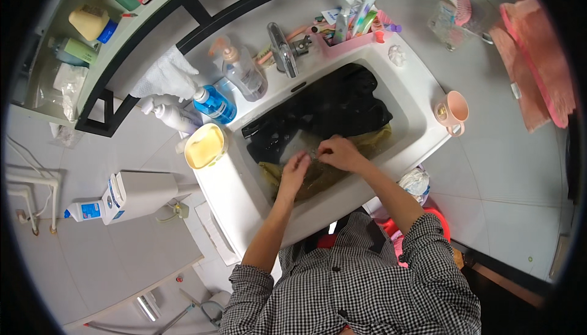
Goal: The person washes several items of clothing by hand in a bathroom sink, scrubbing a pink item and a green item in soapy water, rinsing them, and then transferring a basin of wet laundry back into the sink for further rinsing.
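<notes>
Both my hands are inside the white sink (422, 115), close together above cloudy water. My left hand (295, 173) has its fingers bent and drawn together, and my right hand (340, 153) is in a pinch facing it. Whatever the fingertips hold, if anything, is too small to make out. Black wet cloth (324, 105) fills the back of the basin, partly under water. Beneath and around my hands lies olive-yellow cloth (374, 140), mostly submerged.
A chrome tap (283, 50) rises behind the basin. Pump bottles, including a blue one (215, 104), stand at the back left. A yellow soap dish (205, 146) sits on the left rim, a pink cup (451, 111) on the right. A pink box (348, 46) holds tubes.
</notes>
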Action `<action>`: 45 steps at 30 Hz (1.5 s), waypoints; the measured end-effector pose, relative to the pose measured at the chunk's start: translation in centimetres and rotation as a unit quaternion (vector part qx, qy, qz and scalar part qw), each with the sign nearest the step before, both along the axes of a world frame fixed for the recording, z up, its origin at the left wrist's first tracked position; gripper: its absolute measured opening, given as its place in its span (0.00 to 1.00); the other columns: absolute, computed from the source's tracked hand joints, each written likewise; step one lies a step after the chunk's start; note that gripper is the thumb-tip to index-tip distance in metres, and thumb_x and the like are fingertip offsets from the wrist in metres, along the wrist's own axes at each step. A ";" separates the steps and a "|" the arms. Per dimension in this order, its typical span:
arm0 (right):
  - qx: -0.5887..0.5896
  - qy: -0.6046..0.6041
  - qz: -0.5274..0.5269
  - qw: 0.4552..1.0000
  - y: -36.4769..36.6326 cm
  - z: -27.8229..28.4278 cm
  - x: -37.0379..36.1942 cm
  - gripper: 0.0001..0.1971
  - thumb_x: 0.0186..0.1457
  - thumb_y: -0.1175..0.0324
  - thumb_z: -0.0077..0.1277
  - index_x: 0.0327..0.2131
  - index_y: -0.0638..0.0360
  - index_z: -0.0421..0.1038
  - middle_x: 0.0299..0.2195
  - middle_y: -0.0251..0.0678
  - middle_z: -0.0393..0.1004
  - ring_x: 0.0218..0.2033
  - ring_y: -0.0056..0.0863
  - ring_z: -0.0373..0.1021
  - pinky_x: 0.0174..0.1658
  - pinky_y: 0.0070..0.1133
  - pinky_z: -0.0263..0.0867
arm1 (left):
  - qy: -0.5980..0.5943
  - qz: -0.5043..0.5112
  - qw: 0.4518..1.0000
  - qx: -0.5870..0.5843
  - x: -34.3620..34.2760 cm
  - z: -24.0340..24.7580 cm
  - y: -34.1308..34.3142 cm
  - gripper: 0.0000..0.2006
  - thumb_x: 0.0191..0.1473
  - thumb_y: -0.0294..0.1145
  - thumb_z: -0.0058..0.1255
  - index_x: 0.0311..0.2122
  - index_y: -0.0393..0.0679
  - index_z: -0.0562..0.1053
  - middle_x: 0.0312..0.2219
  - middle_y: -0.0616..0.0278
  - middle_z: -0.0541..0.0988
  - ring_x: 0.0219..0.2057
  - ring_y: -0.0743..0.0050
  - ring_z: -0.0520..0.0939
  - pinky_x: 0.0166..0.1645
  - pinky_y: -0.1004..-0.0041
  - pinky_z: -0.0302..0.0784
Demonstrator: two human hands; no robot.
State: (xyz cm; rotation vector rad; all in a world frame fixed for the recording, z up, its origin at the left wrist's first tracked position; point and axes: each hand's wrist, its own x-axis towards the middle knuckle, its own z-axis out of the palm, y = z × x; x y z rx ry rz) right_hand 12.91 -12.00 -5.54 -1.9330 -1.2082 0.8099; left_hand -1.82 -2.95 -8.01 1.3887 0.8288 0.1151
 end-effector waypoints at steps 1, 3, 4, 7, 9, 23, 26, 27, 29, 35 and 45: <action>0.091 0.045 0.052 0.993 0.6 0.2 -0.5 0.08 0.40 0.66 0.50 0.25 0.58 0.72 0.23 0.37 0.72 0.26 0.28 0.69 0.30 0.22 0.63 | -0.067 0.134 0.980 -0.132 0.8 0.6 0.0 0.15 0.52 0.37 0.43 0.42 0.39 0.67 0.31 0.61 0.74 0.32 0.71 0.75 0.35 0.74 0.72; 0.090 0.159 0.027 0.983 1.5 0.5 -1.4 0.07 0.42 0.66 0.50 0.24 0.60 0.70 0.20 0.35 0.70 0.20 0.24 0.66 0.24 0.20 0.60 | -0.100 0.169 0.958 -0.207 1.4 0.6 0.2 0.14 0.52 0.36 0.42 0.41 0.40 0.67 0.29 0.61 0.74 0.30 0.73 0.75 0.32 0.76 0.73; 0.087 0.266 -0.004 0.960 2.1 0.8 -1.5 0.08 0.44 0.67 0.50 0.24 0.62 0.69 0.16 0.32 0.68 0.14 0.20 0.62 0.18 0.17 0.57 | -0.137 0.195 0.930 -0.278 1.6 0.7 0.2 0.12 0.53 0.36 0.42 0.40 0.40 0.67 0.27 0.62 0.74 0.27 0.75 0.75 0.30 0.78 0.73; 0.067 0.420 -0.187 0.885 2.8 0.4 -1.2 0.11 0.48 0.64 0.49 0.19 0.61 0.66 0.14 0.27 0.62 0.14 0.14 0.58 0.17 0.15 0.54 | -0.092 0.200 0.974 -0.056 2.9 1.1 -1.2 0.08 0.53 0.33 0.41 0.30 0.39 0.69 0.24 0.62 0.74 0.21 0.75 0.73 0.26 0.78 0.69; 0.094 0.564 -0.286 0.769 3.5 -3.6 -1.9 0.16 0.48 0.57 0.50 0.17 0.55 0.62 0.13 0.23 0.58 0.15 0.15 0.56 0.20 0.16 0.55 | -0.051 0.196 0.946 0.252 4.8 1.0 -3.6 0.11 0.50 0.29 0.42 0.19 0.35 0.69 0.21 0.60 0.72 0.18 0.69 0.71 0.23 0.75 0.65; -0.019 0.575 -0.299 0.762 3.0 -5.3 -0.1 0.15 0.49 0.57 0.49 0.21 0.57 0.62 0.13 0.25 0.57 0.08 0.14 0.49 0.11 0.15 0.43 | 0.064 0.298 0.846 0.437 4.8 -3.0 -0.8 0.07 0.39 0.23 0.49 0.15 0.36 0.65 0.22 0.54 0.66 0.25 0.59 0.69 0.32 0.67 0.65; -0.014 0.592 -0.317 0.741 3.2 -6.0 0.5 0.16 0.50 0.53 0.47 0.20 0.53 0.62 0.13 0.25 0.59 0.10 0.17 0.54 0.12 0.16 0.48 | -0.075 0.240 0.831 0.497 8.9 -0.2 -4.9 0.06 0.37 0.21 0.47 0.16 0.36 0.64 0.21 0.54 0.65 0.25 0.59 0.68 0.31 0.68 0.64; 0.007 0.665 -0.280 0.692 3.0 -6.0 1.1 0.17 0.50 0.51 0.45 0.19 0.51 0.60 0.13 0.25 0.59 0.11 0.17 0.54 0.12 0.16 0.49 | -0.086 0.235 0.853 0.458 9.8 0.7 -6.4 0.05 0.37 0.21 0.47 0.16 0.36 0.64 0.22 0.53 0.65 0.25 0.57 0.68 0.30 0.67 0.64; 0.053 0.772 -0.270 0.574 3.0 -6.1 1.3 0.18 0.51 0.49 0.42 0.18 0.51 0.60 0.13 0.25 0.58 0.10 0.18 0.53 0.12 0.16 0.48 | -0.096 0.229 0.873 0.420 10.1 0.7 -6.9 0.05 0.37 0.21 0.47 0.17 0.36 0.64 0.22 0.52 0.66 0.25 0.56 0.68 0.30 0.65 0.64; -0.011 0.704 -0.257 0.662 2.2 -4.9 1.1 0.16 0.49 0.53 0.48 0.19 0.51 0.60 0.14 0.27 0.59 0.08 0.17 0.51 0.09 0.15 0.43 | 0.179 0.290 0.776 0.531 3.8 -3.1 0.8 0.04 0.38 0.22 0.48 0.20 0.37 0.66 0.23 0.53 0.66 0.26 0.55 0.67 0.33 0.63 0.63; 0.046 0.672 -0.276 0.686 2.4 -7.9 1.5 0.14 0.54 0.58 0.41 0.21 0.55 0.63 0.19 0.29 0.66 0.21 0.22 0.61 0.25 0.20 0.59 | 0.027 0.195 0.850 0.488 9.8 -0.2 -5.4 0.05 0.43 0.26 0.48 0.21 0.36 0.71 0.19 0.49 0.71 0.23 0.53 0.71 0.28 0.64 0.66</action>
